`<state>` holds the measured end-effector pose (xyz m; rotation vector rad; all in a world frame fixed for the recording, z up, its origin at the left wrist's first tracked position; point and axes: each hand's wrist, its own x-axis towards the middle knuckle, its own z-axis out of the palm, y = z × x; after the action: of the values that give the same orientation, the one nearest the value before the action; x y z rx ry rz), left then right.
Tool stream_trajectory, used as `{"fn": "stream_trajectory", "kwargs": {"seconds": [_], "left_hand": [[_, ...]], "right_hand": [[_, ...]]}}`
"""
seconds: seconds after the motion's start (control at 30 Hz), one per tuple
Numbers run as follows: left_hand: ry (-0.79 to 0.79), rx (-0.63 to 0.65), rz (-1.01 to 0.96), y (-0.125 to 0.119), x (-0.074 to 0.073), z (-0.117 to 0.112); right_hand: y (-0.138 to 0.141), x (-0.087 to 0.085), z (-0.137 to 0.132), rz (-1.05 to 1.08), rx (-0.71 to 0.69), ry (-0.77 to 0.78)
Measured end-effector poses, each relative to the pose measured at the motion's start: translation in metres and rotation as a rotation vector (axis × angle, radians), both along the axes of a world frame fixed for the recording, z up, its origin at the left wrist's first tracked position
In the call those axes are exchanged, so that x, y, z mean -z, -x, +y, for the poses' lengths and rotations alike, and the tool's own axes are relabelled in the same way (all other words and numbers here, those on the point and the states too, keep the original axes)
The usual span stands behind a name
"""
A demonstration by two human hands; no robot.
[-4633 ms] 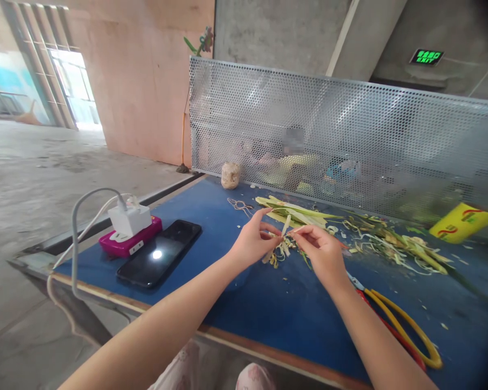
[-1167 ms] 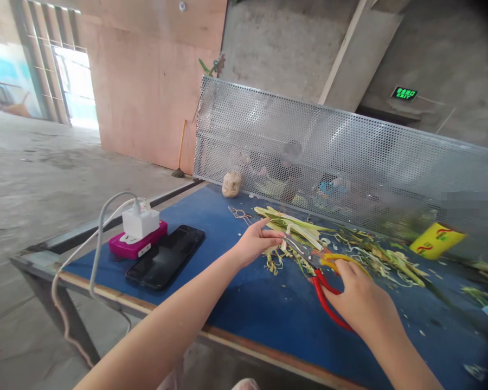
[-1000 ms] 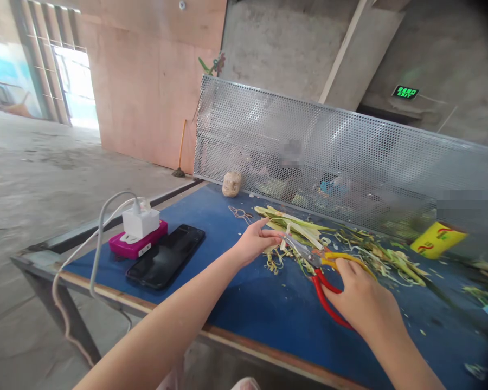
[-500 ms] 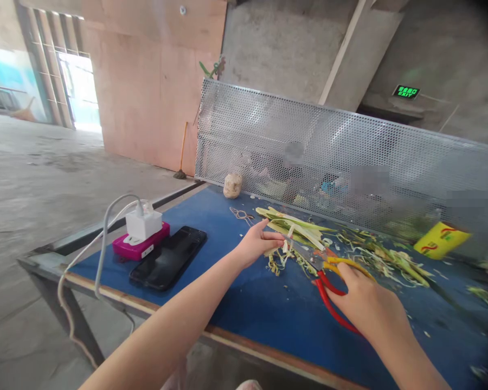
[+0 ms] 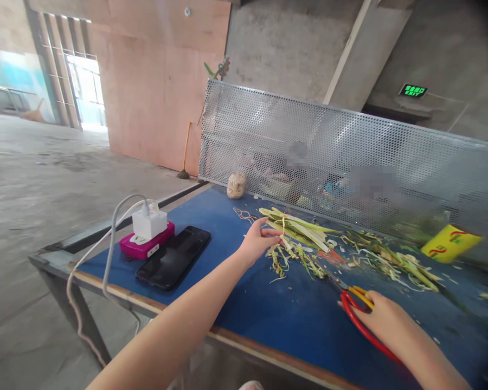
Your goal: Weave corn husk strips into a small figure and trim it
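My left hand [image 5: 262,240] pinches a thin pale plant strip [image 5: 283,225] between thumb and fingers. Just beyond it on the table lies a bundle of long green and cream leaves [image 5: 305,230]. Curly yellow-green plant scraps [image 5: 305,259] lie to the right of the fingers. In my right hand [image 5: 384,314] is a pair of scissors [image 5: 360,314] with one red and one yellow handle. Their blades point up and left, low over the table near the scraps, and are apart from the strip.
On the blue table [image 5: 252,309] a black phone [image 5: 174,257] lies by a magenta power strip [image 5: 148,244] with a white charger [image 5: 149,223]. A pale lump [image 5: 236,186] sits near the perforated metal screen [image 5: 268,124]. At right are leaf trimmings [image 5: 406,268] and a yellow roll [image 5: 451,244].
My right hand has drawn the scissors down and right, away from the left hand. The left hand stays at the strip. The whole view has shifted slightly.
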<state>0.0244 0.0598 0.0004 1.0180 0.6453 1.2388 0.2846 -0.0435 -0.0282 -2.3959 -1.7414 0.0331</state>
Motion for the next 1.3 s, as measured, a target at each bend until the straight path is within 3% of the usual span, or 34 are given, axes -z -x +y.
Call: {"fn": "stream_trajectory", "kwargs": {"seconds": [0.1,0.23,0.3,0.4,0.53,0.73,1.13,1.23,1.3], "left_hand": [[0.009,-0.019,0.01,0.0,0.0,0.0],[0.019,-0.03,0.018,0.001,-0.002,-0.001],[0.019,-0.033,0.017,0.002,-0.002,-0.001],[0.016,-0.046,0.013,0.003,-0.001,0.0],[0.01,-0.077,0.006,0.005,0.0,0.002],[0.008,-0.102,0.023,0.004,0.004,0.006],[-0.037,-0.115,0.108,0.007,0.008,0.009],[-0.069,-0.144,0.15,0.008,0.007,0.01],[-0.1,-0.174,0.177,0.01,0.005,0.011]], "right_hand": [[-0.007,0.005,-0.003,-0.043,-0.034,-0.037],[0.012,-0.01,-0.004,-0.157,-0.159,-0.223],[0.037,-0.021,-0.002,-0.192,-0.347,-0.302],[0.083,-0.032,0.008,-0.145,-0.705,-0.219],[0.122,-0.032,0.024,-0.211,-0.899,-0.133],[0.128,-0.024,0.035,-0.268,-0.902,-0.051],[0.137,-0.032,0.033,-0.346,-0.918,-0.061],[0.126,-0.031,0.036,-0.323,-0.906,-0.12],[0.105,-0.034,0.044,-0.258,-0.811,-0.172]]}}
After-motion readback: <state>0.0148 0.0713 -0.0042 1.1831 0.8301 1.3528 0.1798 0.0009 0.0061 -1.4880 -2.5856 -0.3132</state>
